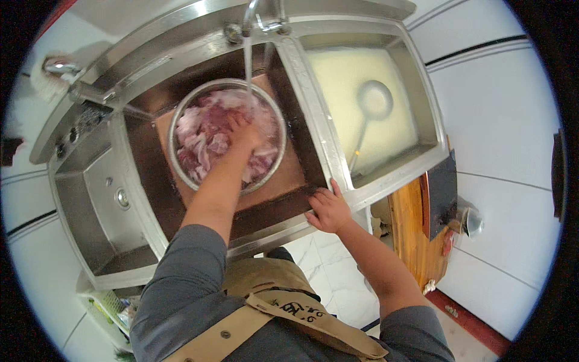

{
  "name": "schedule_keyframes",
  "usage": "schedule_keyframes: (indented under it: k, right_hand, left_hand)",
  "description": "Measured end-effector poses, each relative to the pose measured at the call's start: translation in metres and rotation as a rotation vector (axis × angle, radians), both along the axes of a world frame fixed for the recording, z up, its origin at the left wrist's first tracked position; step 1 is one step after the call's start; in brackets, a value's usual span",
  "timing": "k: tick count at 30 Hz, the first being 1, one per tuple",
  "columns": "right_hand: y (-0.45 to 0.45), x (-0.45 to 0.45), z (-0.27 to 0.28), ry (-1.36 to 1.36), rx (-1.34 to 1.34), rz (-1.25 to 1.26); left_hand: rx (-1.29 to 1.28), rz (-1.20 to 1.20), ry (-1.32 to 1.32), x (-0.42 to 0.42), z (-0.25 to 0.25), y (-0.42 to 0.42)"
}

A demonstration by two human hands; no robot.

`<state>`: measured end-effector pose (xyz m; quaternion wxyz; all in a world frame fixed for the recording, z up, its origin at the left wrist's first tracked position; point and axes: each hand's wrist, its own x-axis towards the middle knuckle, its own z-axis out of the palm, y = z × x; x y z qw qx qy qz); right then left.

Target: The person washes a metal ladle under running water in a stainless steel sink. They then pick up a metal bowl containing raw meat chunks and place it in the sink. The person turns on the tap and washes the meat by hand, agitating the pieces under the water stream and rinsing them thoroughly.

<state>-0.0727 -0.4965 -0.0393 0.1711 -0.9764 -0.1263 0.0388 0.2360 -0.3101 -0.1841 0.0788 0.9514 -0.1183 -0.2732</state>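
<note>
My left hand (248, 132) reaches into a round metal basin (282, 140) filled with pieces of raw meat (212, 142) and water. Its fingers are partly under water among the meat, so their hold is unclear. A stream of water (248, 63) falls from the faucet (253, 20) into the basin beside the hand. The basin stands in the middle compartment of a stainless steel sink, over reddish-brown water or a brown bottom (289, 169). My right hand (332, 210) holds the sink's front rim (289, 228), with fingers over the inner edge and thumb toward the outside.
The right sink compartment (427, 106) holds cloudy yellowish liquid with a long-handled ladle or strainer (375, 99) in it. At left is a compartment with a drain (122, 198). A second faucet (90, 92) stands at the back left. A wooden surface (407, 221) lies right of the sink.
</note>
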Motion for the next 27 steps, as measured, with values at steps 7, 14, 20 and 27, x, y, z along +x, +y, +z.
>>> schedule_keyframes:
  k: [7,14,20,27]
  right_hand:
    - [0.001,-0.008,0.001,0.058,-0.041,-0.04]
    - [-0.003,-0.012,0.001,0.08,-0.062,-0.051]
    - [0.004,0.008,0.002,0.069,-0.047,0.02]
    - [0.001,-0.013,0.003,0.075,-0.048,-0.045]
  left_hand:
    - [0.068,-0.488,0.135,-0.049,0.016,0.057]
    - [-0.167,0.202,-0.1,0.01,0.038,0.056]
    - [-0.115,0.21,-0.002,0.054,-0.024,0.046]
    - [0.014,-0.342,0.144,-0.03,0.044,0.021]
